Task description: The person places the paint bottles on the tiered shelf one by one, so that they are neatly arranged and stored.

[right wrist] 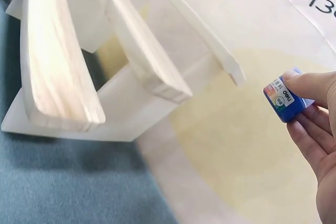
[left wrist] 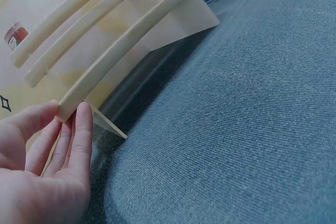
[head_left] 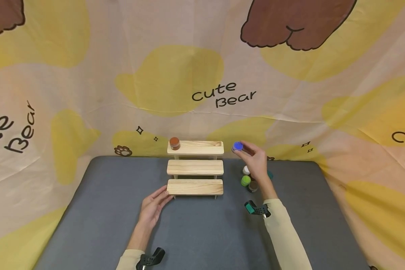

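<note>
A three-tier wooden display rack (head_left: pixel 195 167) stands near the back of the table. My left hand (head_left: pixel 152 210) grips the left end of its lowest board (left wrist: pixel 131 43), thumb at the upper edge and fingers beneath. In my right hand (head_left: pixel 257 161) a small blue paint jar (right wrist: pixel 284 95) with a printed label is pinched between thumb and fingers. It is held up to the right of the top board (head_left: pixel 199 148), apart from it. A jar with an orange-brown lid (head_left: pixel 174 143) sits on that board's left end.
Several more jars stand on the table right of the rack, partly hidden by the right hand: a white one (head_left: pixel 246 170), a green one (head_left: pixel 245 180) and a dark one (head_left: pixel 252 186). A printed cloth (head_left: pixel 168 123) hangs right behind the grey table (head_left: pixel 202 232).
</note>
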Available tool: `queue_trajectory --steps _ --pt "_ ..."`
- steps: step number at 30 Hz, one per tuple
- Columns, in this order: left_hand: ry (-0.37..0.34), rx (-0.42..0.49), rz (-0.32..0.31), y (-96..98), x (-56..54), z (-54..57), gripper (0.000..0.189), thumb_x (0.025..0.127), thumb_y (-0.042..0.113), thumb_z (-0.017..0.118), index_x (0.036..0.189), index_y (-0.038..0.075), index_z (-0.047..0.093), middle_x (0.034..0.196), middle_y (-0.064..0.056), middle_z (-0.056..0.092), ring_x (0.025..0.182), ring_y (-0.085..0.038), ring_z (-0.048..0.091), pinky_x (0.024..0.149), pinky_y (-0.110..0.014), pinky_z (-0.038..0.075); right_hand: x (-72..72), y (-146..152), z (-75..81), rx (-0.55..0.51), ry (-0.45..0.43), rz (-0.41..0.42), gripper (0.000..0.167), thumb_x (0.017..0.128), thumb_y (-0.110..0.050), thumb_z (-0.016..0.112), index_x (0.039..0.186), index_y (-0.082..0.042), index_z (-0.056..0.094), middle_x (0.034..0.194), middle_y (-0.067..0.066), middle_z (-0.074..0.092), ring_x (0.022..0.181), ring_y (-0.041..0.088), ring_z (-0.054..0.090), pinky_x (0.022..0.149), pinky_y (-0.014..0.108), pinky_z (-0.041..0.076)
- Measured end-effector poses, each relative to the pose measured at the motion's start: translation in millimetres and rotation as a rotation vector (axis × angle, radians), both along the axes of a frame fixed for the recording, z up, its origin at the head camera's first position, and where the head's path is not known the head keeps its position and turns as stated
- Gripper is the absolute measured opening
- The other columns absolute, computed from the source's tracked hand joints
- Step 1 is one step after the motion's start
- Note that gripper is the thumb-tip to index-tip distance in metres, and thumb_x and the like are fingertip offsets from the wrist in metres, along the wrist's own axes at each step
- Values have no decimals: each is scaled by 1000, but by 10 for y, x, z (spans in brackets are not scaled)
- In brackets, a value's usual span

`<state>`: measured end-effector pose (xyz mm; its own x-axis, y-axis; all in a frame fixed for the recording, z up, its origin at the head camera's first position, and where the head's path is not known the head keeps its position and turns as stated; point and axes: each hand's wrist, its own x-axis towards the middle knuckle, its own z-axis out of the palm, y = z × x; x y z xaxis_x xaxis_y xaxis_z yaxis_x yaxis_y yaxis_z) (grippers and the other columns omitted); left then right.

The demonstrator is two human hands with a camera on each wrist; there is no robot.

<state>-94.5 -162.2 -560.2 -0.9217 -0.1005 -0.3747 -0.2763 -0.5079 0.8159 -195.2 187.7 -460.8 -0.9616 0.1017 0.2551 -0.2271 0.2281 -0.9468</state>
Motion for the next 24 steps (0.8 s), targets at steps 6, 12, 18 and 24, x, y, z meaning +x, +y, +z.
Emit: queue_trajectory --steps 6,12,18,24 --pt "-5 -11 -1 9 -2 -6 47 92 -8 61 137 -13 47 134 -24 54 100 -19 69 99 -36 56 -40 -92 41 -10 22 38 50 81 -15 82 125 1 65 122 17 65 110 30 64 87 19 59" --pt "0 -12 -3 7 -1 0 47 92 -8 61 137 -13 46 135 -25 52 101 -19 68 99 -36 56 -68 -233 143 0 -11 74 51 82 -12 81 126 5 63 124 19 63 113 31 62 93 24 58" --pt "-6 -10 4 6 -2 -2 47 92 -8 61 136 -13 47 130 -22 57 100 -19 68 99 -36 56 -47 -414 311 19 -22 120 47 83 -1 77 125 11 61 124 25 61 112 38 61 97 35 57" --pt "-2 -2 10 3 -5 -9 47 92 -8 61 136 -13 48 128 -21 59 101 -19 68 99 -36 56 -187 -516 152 20 -16 132 47 82 -5 80 124 7 64 123 20 64 108 31 65 91 28 60"
